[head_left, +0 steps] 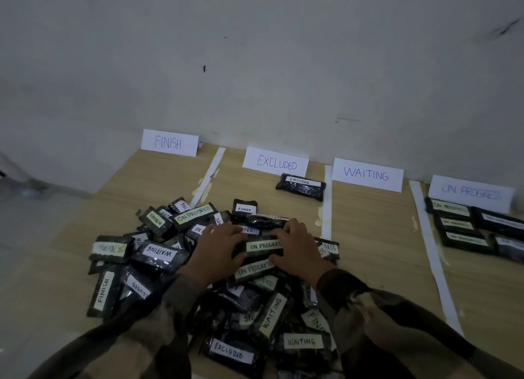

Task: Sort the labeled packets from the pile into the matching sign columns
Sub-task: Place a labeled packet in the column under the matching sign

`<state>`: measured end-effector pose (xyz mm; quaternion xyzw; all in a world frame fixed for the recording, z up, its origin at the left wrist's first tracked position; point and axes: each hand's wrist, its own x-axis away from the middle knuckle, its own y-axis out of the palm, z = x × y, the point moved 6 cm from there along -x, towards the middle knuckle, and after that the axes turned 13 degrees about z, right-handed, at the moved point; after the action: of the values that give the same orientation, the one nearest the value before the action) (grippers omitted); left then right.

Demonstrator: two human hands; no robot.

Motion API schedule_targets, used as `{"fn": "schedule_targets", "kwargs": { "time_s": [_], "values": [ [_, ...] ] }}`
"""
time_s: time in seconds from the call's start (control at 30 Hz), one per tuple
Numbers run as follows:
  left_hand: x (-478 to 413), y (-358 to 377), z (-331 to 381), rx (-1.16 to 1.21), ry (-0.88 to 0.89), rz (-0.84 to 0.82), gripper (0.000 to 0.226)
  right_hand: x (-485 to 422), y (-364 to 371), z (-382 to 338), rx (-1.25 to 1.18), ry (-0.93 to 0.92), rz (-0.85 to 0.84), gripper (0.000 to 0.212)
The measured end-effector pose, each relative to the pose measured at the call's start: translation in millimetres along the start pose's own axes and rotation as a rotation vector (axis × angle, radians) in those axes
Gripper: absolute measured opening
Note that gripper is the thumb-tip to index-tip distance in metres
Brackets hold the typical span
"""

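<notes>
On the wooden board (374, 237), at the frame's centre, my left hand (218, 247) and right hand (297, 249) curl round either end of an ON PROGRESS packet (262, 247) atop the pile (161, 255); the ON PROGRESS sign (472, 193) stands far right

Plain indoor workroom set up as a makeshift sorting station; exact kind of bldg can't be told. Bare off-white wall (255, 52) w/ scuffs & dark marks. Wood-laminate table (368, 237) sits against it, grey floor (28, 223) at left. 4 handwritten paper signs lean on the wall: FINISH (169, 142), EXCLUDED (276, 162), WAITING (366, 174), ON PROGRESS (470, 193). White paper strips (327, 197) split the table into columns. Heap of black packets (158, 257) w/ hand-lettered labels. Dim light.
</notes>
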<state>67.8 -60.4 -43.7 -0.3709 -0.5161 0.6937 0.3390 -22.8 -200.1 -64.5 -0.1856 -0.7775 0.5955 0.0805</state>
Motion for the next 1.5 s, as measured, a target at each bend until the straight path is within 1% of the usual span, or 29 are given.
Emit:
{"fn": "schedule_targets", "kwargs": {
  "time_s": [0.07, 0.13, 0.23, 0.3, 0.4, 0.47, 0.57, 0.63, 0.7, 0.73, 0.8, 0.83, 0.93, 1.07, 1.2, 1.33, 1.5],
  "values": [
    [3, 1, 2, -0.027, -0.008, -0.003, 0.048, 1, -2, -2, -0.009, -0.005, 0.018, 0.054],
    [4, -3, 4, -0.017, -0.031, 0.027, 0.047, 4, -7, -4, -0.032, -0.009, 0.041, 0.051],
    [3, -8, 11, -0.006, -0.044, 0.052, 0.048, 11, -17, -10, -0.072, -0.071, 0.131, 0.044],
    [-1, -9, 14, -0.008, -0.072, 0.049, 0.039, 17, -21, -13, -0.105, -0.128, 0.193, 0.041],
    [-12, -13, 20, -0.014, -0.09, 0.043, 0.02, 27, -26, -11, -0.135, -0.138, 0.252, 0.044],
    [-17, -11, 25, -0.004, -0.081, 0.016, 0.016, 33, -34, -9, -0.149, -0.136, 0.305, 0.044],
    [-24, -11, 34, 0.052, -0.064, 0.015, 0.013, 41, -49, -1, -0.049, -0.14, 0.356, 0.039],
    [-28, -9, 42, 0.12, -0.049, 0.006, 0.012, 47, -55, 6, 0.041, -0.127, 0.34, 0.044],
    [-30, -5, 51, 0.185, -0.042, -0.039, 0.014, 55, -59, 14, 0.105, -0.107, 0.326, 0.047],
    [-32, -3, 58, 0.219, -0.019, -0.039, 0.015, 61, -61, 20, 0.125, -0.087, 0.326, 0.048],
    [-36, -4, 75, 0.277, 0.062, 0.015, 0.018, 74, -67, 32, 0.139, -0.03, 0.327, 0.049],
    [-39, -4, 86, 0.283, 0.113, 0.04, 0.025, 82, -70, 41, 0.143, 0.004, 0.331, 0.05],
    [-45, 2, 119, 0.244, 0.227, 0.043, 0.052, 108, -79, 70, 0.151, 0.097, 0.32, 0.051],
    [-55, 18, 162, 0.194, 0.36, 0.007, 0.073, 141, -88, 115, 0.168, 0.224, 0.305, 0.053],
    [-63, 33, 207, 0.155, 0.42, -0.07, 0.07, 173, -99, 161, 0.176, 0.367, 0.303, 0.05],
    [-75, 52, 251, 0.126, 0.479, -0.082, 0.071, 198, -114, 207, 0.2, 0.489, 0.295, 0.049],
    [-93, 74, 306, 0.091, 0.515, -0.091, 0.063, 217, -131, 262, 0.183, 0.555, 0.309, 0.044]
  ]
}}
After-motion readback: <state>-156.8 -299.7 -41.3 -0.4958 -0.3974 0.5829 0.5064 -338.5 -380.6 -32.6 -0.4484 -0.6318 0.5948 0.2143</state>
